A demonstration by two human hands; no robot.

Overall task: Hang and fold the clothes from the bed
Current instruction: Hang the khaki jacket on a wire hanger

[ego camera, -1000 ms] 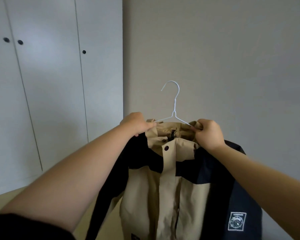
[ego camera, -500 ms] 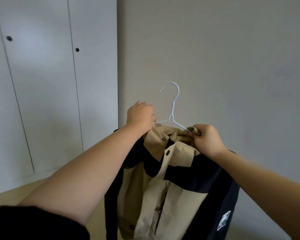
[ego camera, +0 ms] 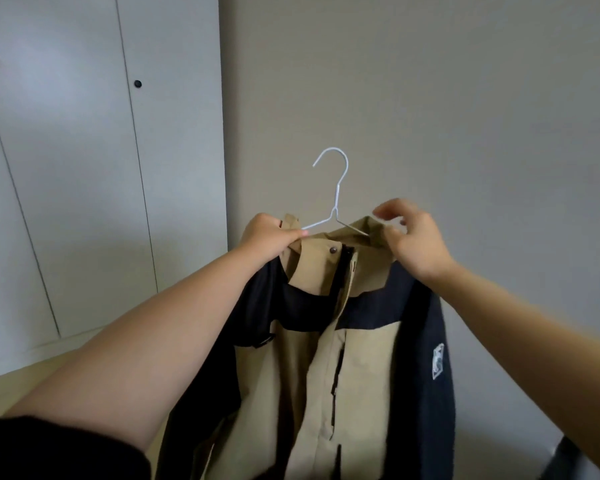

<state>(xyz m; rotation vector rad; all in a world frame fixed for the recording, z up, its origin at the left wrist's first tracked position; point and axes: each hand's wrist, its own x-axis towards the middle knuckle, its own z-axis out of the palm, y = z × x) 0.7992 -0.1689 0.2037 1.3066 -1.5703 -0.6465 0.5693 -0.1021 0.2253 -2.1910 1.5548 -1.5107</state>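
Jacket [ego camera: 326,358] on white wire hanger [ego camera: 336,188], held mid-air. Left hand [ego camera: 267,235] grips hanger arm and collar. Right hand [ego camera: 413,240] at collar, grasp unclear. Wardrobe [ego camera: 84,168] doors closed.

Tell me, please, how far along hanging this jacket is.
Done: the white wire hanger is inside the beige and navy jacket. In hand: the left hand grips collar and hanger arm; the right hand touches the collar's other side. Left: the hanger hangs on nothing, and the white wardrobe doors are shut.
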